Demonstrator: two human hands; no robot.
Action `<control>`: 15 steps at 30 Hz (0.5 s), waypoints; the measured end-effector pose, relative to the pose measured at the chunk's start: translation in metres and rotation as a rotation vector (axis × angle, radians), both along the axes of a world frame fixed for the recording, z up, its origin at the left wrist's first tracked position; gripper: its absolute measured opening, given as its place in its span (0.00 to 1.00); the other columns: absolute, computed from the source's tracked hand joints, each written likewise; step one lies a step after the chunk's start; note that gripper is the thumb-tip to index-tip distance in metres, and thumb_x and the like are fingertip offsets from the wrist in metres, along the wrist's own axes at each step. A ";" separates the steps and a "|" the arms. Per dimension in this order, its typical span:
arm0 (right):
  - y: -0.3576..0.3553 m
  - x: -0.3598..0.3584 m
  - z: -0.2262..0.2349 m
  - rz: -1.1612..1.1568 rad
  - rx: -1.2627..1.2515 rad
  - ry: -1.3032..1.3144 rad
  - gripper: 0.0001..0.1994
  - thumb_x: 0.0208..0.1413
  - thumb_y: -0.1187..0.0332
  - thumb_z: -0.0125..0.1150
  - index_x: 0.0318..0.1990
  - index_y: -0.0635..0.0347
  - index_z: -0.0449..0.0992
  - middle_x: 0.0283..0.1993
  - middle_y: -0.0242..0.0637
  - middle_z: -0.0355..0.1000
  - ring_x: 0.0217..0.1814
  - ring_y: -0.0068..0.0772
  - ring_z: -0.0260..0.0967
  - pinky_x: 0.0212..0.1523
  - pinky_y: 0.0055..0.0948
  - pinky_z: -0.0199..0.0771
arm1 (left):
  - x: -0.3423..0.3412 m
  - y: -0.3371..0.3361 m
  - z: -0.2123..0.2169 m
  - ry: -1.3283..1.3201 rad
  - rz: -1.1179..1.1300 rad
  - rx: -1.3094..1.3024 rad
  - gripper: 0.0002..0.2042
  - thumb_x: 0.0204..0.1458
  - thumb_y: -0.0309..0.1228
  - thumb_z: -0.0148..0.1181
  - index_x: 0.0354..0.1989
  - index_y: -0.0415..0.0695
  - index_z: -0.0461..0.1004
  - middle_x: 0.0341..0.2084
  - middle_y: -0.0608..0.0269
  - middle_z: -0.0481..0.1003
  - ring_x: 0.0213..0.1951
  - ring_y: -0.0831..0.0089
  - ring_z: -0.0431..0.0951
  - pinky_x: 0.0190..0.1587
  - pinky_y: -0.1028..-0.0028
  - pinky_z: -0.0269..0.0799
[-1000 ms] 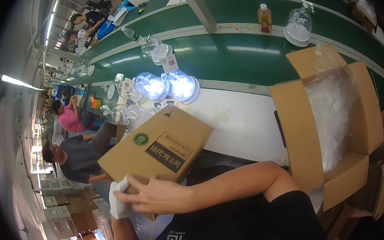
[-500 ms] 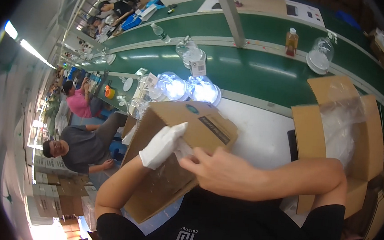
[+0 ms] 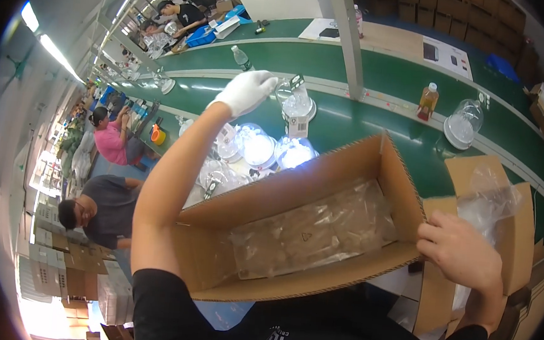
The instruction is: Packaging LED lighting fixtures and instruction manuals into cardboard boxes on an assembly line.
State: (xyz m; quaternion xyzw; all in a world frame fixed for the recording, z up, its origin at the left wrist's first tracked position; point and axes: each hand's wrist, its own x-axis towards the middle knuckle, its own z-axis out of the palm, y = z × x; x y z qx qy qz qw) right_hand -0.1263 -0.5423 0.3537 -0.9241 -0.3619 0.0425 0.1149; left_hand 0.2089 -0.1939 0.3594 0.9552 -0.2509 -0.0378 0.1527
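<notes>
An open cardboard box (image 3: pixel 282 206) stands tilted before me, with clear plastic film (image 3: pixel 318 237) lining its bottom. My right hand (image 3: pixel 460 252), bare, has its fingers curled onto the box's right end wall. My left hand (image 3: pixel 245 94), in a white glove, is stretched out over the green bench, its fingers slightly bent and apart. Its fingertips are beside a clear dome with a white base (image 3: pixel 302 108) and a hanging tag; whether they touch it is unclear. Just beyond the box, several similar clear domes stand close together, two of them glowing brightly (image 3: pixel 257 150).
A second open carton (image 3: pixel 516 234) with plastic film stands at the right. On the green bench are another clear dome (image 3: pixel 463 124), an amber drink bottle (image 3: pixel 428 102) and a clear bottle (image 3: pixel 241 59). A metal post (image 3: pixel 346 35) rises behind. A seated person (image 3: pixel 106 208) is at the left.
The box has turned and tipped so its inside faces me. My left hand has gone from the box up to the far dome; my right hand has moved right onto the box's end wall.
</notes>
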 end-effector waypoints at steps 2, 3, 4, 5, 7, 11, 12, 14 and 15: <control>-0.007 -0.006 -0.007 -0.130 -0.050 -0.009 0.03 0.44 0.72 0.60 0.28 0.58 0.74 0.35 0.31 0.67 0.45 0.36 0.65 0.46 0.31 0.68 | 0.045 -0.009 -0.033 -0.045 -0.023 0.141 0.20 0.62 0.41 0.49 0.54 0.41 0.76 0.46 0.42 0.79 0.49 0.48 0.79 0.56 0.60 0.71; -0.008 -0.008 -0.007 -0.137 -0.055 -0.012 0.03 0.44 0.72 0.60 0.28 0.58 0.74 0.35 0.31 0.67 0.45 0.36 0.65 0.46 0.31 0.68 | 0.067 -0.012 -0.049 -0.030 -0.030 0.217 0.21 0.62 0.40 0.50 0.56 0.40 0.75 0.48 0.40 0.78 0.51 0.46 0.78 0.58 0.60 0.70; -0.011 -0.009 -0.007 -0.195 -0.049 -0.033 0.03 0.43 0.72 0.60 0.28 0.58 0.73 0.35 0.31 0.67 0.44 0.36 0.65 0.46 0.32 0.68 | 0.086 -0.015 -0.062 0.012 0.047 0.301 0.22 0.60 0.39 0.52 0.60 0.43 0.73 0.51 0.44 0.77 0.55 0.47 0.76 0.59 0.59 0.70; -0.013 -0.010 -0.009 -0.259 -0.044 -0.050 0.04 0.43 0.72 0.60 0.28 0.59 0.73 0.36 0.31 0.68 0.44 0.36 0.65 0.47 0.33 0.67 | 0.101 -0.017 -0.076 0.009 0.034 0.385 0.23 0.59 0.38 0.52 0.62 0.45 0.71 0.55 0.45 0.75 0.57 0.48 0.75 0.60 0.60 0.69; -0.019 -0.010 -0.016 -0.329 -0.059 -0.063 0.04 0.43 0.72 0.61 0.28 0.59 0.73 0.38 0.31 0.70 0.43 0.38 0.65 0.47 0.35 0.67 | 0.129 -0.032 -0.104 0.039 0.057 0.501 0.30 0.57 0.29 0.53 0.71 0.49 0.60 0.64 0.48 0.68 0.62 0.52 0.71 0.62 0.61 0.69; -0.011 -0.009 -0.024 -0.540 0.034 0.057 0.05 0.44 0.74 0.63 0.31 0.59 0.76 0.41 0.32 0.72 0.47 0.42 0.66 0.49 0.38 0.69 | 0.178 -0.054 -0.160 0.095 0.105 0.510 0.36 0.54 0.28 0.54 0.74 0.53 0.52 0.67 0.51 0.64 0.65 0.52 0.68 0.62 0.54 0.70; -0.008 -0.010 -0.028 -0.588 0.043 0.068 0.06 0.44 0.75 0.63 0.33 0.60 0.77 0.41 0.32 0.72 0.49 0.43 0.66 0.50 0.39 0.69 | 0.187 -0.056 -0.172 0.105 0.093 0.512 0.36 0.54 0.28 0.54 0.74 0.53 0.52 0.67 0.51 0.64 0.65 0.52 0.68 0.62 0.54 0.70; -0.007 -0.012 -0.033 -0.621 0.076 0.104 0.09 0.42 0.77 0.64 0.35 0.60 0.77 0.42 0.33 0.71 0.51 0.45 0.66 0.51 0.41 0.70 | 0.210 -0.048 -0.196 0.195 0.105 0.458 0.37 0.55 0.29 0.54 0.75 0.52 0.50 0.69 0.49 0.61 0.67 0.51 0.65 0.63 0.52 0.68; -0.005 -0.010 -0.032 -0.612 0.088 0.102 0.10 0.41 0.77 0.64 0.35 0.60 0.77 0.42 0.34 0.71 0.51 0.46 0.66 0.51 0.42 0.70 | 0.224 -0.033 -0.209 0.146 0.000 0.350 0.31 0.57 0.31 0.54 0.71 0.47 0.57 0.66 0.42 0.62 0.63 0.47 0.70 0.60 0.52 0.71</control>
